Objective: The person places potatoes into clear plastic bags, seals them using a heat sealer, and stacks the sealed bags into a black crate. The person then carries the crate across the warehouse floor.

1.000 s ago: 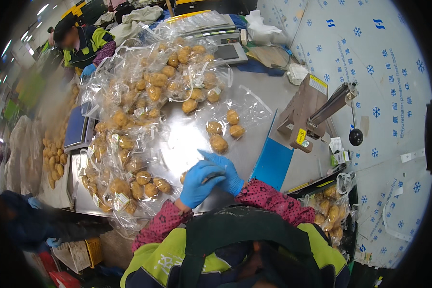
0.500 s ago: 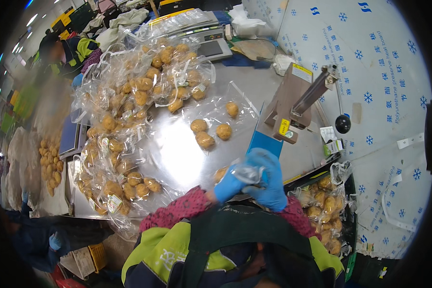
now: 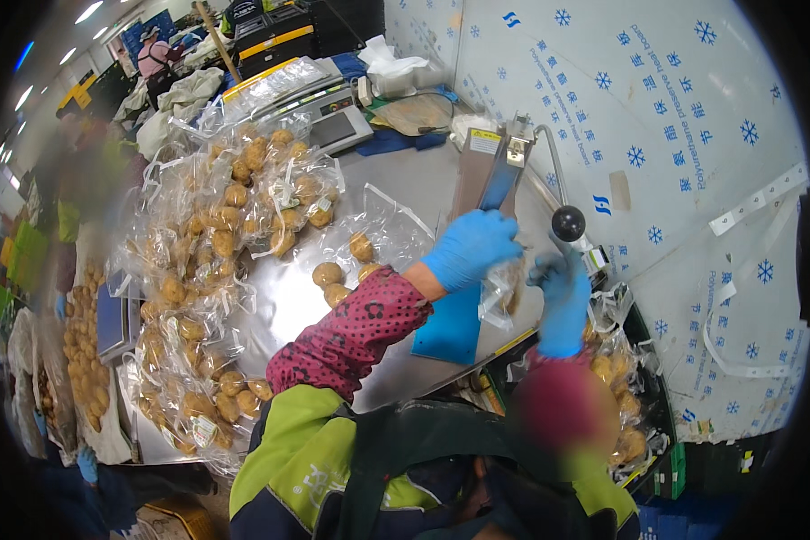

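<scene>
My left hand (image 3: 472, 250), in a blue glove, is closed at the front of a brown lever press (image 3: 473, 184) with a blue base plate (image 3: 448, 331). Clear plastic from a bag (image 3: 497, 301) hangs below its fingers; the gripped part is hidden. My right hand (image 3: 562, 301), also gloved, is raised beside the press just under the black ball knob (image 3: 568, 223) of its lever. Its fingers look apart and hold nothing visible. Left of the press, a clear bag (image 3: 382, 216) lies with several potatoes (image 3: 328, 274), partly covered by my left sleeve.
Bagged potatoes (image 3: 229, 216) are heaped along the table's left side. A scale (image 3: 333, 126) stands at the back, another (image 3: 117, 319) at the left edge. More bagged potatoes (image 3: 625, 396) fill a dark crate at my right. A printed wall panel (image 3: 657, 180) rises beyond the press.
My hands were together around clear plastic near the table's front edge. My left hand has gone forward to the press, and my right hand has moved right toward the knob. The view has shifted.
</scene>
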`<state>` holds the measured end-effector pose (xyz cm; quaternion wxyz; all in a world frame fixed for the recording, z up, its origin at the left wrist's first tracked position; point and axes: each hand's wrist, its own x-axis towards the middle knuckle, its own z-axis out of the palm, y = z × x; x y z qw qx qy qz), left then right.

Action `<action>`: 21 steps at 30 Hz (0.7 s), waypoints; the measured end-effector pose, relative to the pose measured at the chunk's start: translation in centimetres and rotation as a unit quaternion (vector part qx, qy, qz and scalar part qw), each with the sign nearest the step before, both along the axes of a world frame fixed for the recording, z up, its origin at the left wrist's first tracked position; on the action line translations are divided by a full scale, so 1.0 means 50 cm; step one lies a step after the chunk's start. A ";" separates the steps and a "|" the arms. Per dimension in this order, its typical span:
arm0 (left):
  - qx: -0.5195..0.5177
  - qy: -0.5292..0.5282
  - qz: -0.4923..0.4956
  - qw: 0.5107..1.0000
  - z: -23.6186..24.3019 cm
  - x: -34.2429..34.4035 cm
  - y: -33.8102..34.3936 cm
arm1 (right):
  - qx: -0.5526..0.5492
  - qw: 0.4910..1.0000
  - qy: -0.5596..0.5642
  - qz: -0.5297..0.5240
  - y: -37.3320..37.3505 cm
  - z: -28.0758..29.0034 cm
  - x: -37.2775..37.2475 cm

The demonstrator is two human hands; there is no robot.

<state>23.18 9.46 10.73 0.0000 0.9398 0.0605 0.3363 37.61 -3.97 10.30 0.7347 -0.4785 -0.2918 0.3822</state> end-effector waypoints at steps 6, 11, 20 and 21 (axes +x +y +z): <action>-0.176 -0.186 0.070 0.964 -0.042 -0.056 -0.011 | 0.176 0.841 0.348 0.375 0.090 0.137 -0.014; -0.674 -0.324 -0.036 0.663 -0.034 -0.061 -0.040 | 0.151 0.840 0.280 0.439 -0.096 -0.182 -0.048; -0.198 -0.188 0.110 0.956 -0.024 -0.005 -0.062 | 0.017 0.991 -0.056 0.118 -0.089 -0.251 0.000; -0.204 -0.216 0.052 0.953 -0.037 0.025 -0.076 | 0.014 0.982 -0.187 -0.032 -0.060 -0.222 -0.039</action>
